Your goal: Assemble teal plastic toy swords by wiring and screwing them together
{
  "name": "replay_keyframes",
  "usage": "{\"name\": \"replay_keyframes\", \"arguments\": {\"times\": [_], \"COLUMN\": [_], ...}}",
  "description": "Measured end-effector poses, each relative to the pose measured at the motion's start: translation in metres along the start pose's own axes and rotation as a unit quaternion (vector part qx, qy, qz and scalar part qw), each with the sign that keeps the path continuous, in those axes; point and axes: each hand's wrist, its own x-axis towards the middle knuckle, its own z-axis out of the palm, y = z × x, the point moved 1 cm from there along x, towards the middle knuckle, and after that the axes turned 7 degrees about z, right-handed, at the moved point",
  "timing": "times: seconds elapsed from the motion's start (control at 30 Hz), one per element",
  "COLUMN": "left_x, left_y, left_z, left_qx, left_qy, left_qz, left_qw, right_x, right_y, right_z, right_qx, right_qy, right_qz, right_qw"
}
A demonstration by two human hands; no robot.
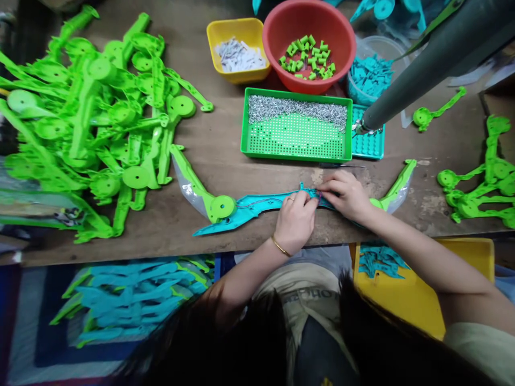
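Count: your hands [296, 221], 2; held frame [257, 205], 1; red bowl [277, 45], 1; green tray [298, 156], 1; clear tub [359, 97], 1; yellow containers [466, 262], 2.

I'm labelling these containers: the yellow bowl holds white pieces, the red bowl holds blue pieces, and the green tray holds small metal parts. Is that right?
Not quite: the red bowl holds green pieces, not blue ones, as the head view shows. The yellow bowl does hold white pieces, and the green tray holds small metal parts.

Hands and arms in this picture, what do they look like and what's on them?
The left hand has a thin gold-coloured bracelet at its wrist. The right hand wears no glove. Both forearms are bare; the right has a pale sleeve higher up.
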Motion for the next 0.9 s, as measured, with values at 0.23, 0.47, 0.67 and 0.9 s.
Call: {"name": "replay_keyframes", "arguments": {"times": [0.23,0.47,0.67,0.9], "left_x": [-0.002,-0.004,-0.005,-0.007], "left_y": [-0.004,-0.003,-0.003,-0.008], "left_z": [0.008,0.011,0.013,0.012], "left_qx": [-0.012,0.006,-0.011,0.003], "left_qy": [0.018,0.033,0.072,0.132], "left_qz": [0.003,0.015,0.003,0.053], "left_qw": [1.000,0.999,0.997,0.990], "right_x": [0.005,0.010,0.022,0.012], "right_y": [-0.006,-0.007,0.005,-0.009], "right_z": [-0.001,-0.020,-0.012,-0.005], "right_qx": [-0.024,0.047,0.147,0.006], "right_qy": [-0.040,-0.153,-0.162,-0.126], "right_qz": [-0.025,-0.004,0.064,0.073], "right_qw": [0.999,0.987,0.974,0.989]}}
